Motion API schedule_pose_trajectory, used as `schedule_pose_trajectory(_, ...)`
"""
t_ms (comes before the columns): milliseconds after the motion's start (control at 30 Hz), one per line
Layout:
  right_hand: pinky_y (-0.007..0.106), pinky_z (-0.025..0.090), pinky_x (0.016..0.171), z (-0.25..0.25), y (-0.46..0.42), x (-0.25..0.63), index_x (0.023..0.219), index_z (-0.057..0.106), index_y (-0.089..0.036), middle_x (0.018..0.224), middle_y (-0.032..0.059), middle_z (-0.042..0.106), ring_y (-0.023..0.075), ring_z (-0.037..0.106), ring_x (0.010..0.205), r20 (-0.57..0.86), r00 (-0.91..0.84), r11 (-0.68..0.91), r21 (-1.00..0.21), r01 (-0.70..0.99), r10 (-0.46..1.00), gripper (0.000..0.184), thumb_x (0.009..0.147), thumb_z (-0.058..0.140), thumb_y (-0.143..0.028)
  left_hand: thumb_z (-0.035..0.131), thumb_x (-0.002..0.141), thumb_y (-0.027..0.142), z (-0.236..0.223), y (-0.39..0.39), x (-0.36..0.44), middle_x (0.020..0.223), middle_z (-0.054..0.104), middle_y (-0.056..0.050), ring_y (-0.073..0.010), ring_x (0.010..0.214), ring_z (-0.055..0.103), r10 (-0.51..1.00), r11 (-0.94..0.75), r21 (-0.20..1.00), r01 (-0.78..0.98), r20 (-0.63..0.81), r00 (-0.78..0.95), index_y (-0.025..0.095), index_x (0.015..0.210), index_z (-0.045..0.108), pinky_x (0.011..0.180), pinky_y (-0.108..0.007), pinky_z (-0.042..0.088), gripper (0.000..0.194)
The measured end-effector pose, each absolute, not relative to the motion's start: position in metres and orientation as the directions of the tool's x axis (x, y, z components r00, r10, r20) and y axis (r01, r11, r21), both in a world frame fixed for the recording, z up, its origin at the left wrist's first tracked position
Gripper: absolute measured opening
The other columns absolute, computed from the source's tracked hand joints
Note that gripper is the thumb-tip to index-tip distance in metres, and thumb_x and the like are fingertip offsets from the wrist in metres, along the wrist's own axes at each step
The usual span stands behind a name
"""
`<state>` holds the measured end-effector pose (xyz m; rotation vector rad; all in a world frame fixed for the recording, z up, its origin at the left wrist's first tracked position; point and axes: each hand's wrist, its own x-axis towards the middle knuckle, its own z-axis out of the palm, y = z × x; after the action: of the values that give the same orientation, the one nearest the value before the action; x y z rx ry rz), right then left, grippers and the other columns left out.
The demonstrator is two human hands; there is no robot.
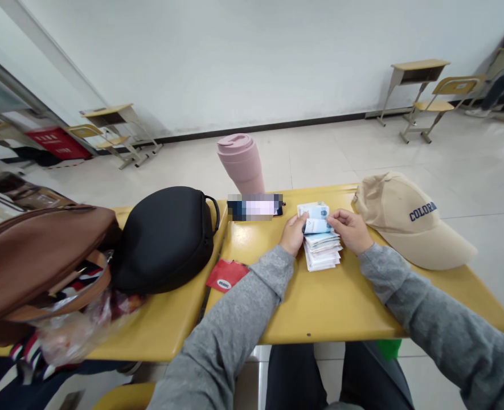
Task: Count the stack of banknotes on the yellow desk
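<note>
A stack of pale paper notes point(322, 250) lies on the yellow desk point(328, 307) in front of me. My left hand point(293, 233) grips the stack's left side, thumb on the top sheets. My right hand point(351, 228) pinches the upper right edge, where one sheet point(315, 212) is lifted and curled back. Both arms wear grey sleeves.
A beige cap point(409, 222) sits right of the stack. A pink tumbler point(242, 162) and a dark flat item point(255, 207) stand behind it. On the left desk are a black case point(164, 239), a brown bag point(33, 256) and a red packet point(226, 275). School desks and chairs line the far wall.
</note>
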<state>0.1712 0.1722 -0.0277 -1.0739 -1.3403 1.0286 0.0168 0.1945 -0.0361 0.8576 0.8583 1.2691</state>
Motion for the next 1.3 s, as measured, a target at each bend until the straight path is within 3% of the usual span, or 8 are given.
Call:
schedule_pose_trajectory(500,0.023,0.035,0.049,-0.027,0.172,0.171,0.072,0.058,-0.017,0.056,-0.0027,0.055,0.0089,0.045,0.049,0.225,-0.017,0.225,-0.973,0.049,0.974,0.030,0.070,0.067,-0.045,0.073,0.062,0.046,-0.034,0.193,0.017,0.079,0.070,-0.006,-0.0197,0.077,0.064,0.990,0.103,0.885,-0.455,-0.047,0.134,0.013,0.084,0.067,0.079,-0.034,0.045,0.041)
schedule_pose_trajectory(967,0.024,0.033,0.049,-0.030,0.175,0.174,0.068,0.047,-0.019,0.053,-0.0049,0.048,0.0094,0.042,0.049,0.201,0.072,0.190,-0.973,0.128,0.977,0.035,0.067,0.070,-0.047,0.075,0.061,0.039,-0.040,0.196,0.017,0.083,0.070,-0.006,-0.0172,0.076,0.062,0.985,0.105,0.894,-0.436,-0.034,0.167,0.014,0.087,0.067,0.077,-0.032,0.046,0.037)
schedule_pose_trajectory(1300,0.024,0.030,0.049,-0.041,0.180,0.175,0.065,0.047,-0.019,0.054,-0.0048,0.044,0.0094,0.038,0.050,0.194,0.026,0.188,-0.970,0.152,0.981,0.035,0.070,0.066,-0.048,0.078,0.057,0.033,-0.039,0.195,0.017,0.085,0.070,-0.007,-0.0186,0.077,0.063,0.982,0.116,0.894,-0.433,-0.037,0.187,0.014,0.087,0.067,0.080,-0.035,0.046,0.037)
